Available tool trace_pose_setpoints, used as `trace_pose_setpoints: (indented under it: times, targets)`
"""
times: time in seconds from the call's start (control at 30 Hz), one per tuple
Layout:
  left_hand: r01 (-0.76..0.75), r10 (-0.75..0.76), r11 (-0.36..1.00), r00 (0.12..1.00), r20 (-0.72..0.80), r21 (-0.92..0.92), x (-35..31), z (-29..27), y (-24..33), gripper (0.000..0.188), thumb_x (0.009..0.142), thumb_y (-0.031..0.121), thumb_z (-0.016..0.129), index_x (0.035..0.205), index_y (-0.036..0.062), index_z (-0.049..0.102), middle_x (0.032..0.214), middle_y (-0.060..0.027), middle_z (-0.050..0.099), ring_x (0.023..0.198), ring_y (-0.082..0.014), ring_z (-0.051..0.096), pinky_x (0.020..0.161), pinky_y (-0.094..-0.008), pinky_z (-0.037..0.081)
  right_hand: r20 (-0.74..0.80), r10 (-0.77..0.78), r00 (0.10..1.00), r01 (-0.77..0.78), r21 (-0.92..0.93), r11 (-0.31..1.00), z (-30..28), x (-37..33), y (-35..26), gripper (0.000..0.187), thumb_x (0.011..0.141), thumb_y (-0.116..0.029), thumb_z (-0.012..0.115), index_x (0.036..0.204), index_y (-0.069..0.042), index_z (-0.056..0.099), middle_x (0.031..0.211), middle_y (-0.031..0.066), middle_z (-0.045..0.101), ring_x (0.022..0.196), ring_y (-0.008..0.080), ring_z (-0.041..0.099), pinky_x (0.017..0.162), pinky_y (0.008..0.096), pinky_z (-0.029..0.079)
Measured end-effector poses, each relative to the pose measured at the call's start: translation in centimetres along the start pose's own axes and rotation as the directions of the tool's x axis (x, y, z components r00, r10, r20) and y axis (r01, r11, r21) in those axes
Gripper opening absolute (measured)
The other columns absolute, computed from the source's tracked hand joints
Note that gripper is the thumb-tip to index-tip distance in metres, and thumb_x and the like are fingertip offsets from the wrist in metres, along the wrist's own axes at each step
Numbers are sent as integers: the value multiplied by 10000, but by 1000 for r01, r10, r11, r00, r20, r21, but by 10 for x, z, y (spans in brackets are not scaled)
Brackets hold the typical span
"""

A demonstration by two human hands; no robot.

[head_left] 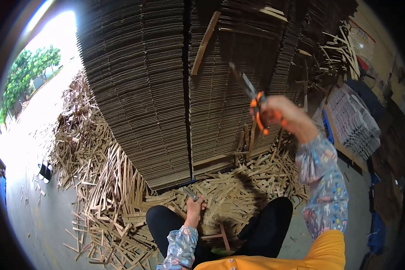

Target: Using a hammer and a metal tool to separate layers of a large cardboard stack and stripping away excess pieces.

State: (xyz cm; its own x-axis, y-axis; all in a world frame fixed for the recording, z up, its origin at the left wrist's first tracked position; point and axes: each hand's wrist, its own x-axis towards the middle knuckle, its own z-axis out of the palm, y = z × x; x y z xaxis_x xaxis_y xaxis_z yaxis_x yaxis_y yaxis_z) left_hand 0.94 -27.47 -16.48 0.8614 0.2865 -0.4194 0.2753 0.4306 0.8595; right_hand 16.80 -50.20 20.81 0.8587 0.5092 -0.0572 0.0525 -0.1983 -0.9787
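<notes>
My right hand is raised in front of a tall stack of corrugated cardboard, closed around a pair of pliers with orange-and-black handles. The long metal jaws point up and left, slightly blurred. Low between my knees, my left hand grips a small grey metal tool whose kind I cannot make out. It points toward the stack's lower edge. A loose cardboard strip leans across the face of the stack, left of the pliers.
Cut cardboard strips lie heaped around my legs, with a larger heap along the left. Bundled grey-white sheets stand on a board at right. A small dark container lies on the left floor.
</notes>
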Motion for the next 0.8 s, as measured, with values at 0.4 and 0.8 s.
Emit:
trace_pose_setpoints:
  times: [0.4, 0.8]
  targets:
    - [53, -55, 997, 998, -25, -47, 2, -4, 3, 149, 856, 113, 628, 886, 34, 506, 744, -41, 568, 520, -124, 558, 438, -235, 429, -266, -189, 945, 224, 110, 968, -26, 49, -99, 252, 809, -201, 526, 959, 2, 535, 844, 116, 603, 703, 232, 609, 667, 395, 529]
    - [57, -58, 996, 998, -16, -68, 2, 3, 7, 114, 861, 86, 606, 914, 29, 523, 729, -20, 548, 512, -113, 542, 446, -227, 410, 111, 181, 977, -171, -95, 981, 44, -12, 63, 222, 842, -174, 551, 930, 10, 640, 784, 35, 610, 687, 93, 550, 636, 253, 461]
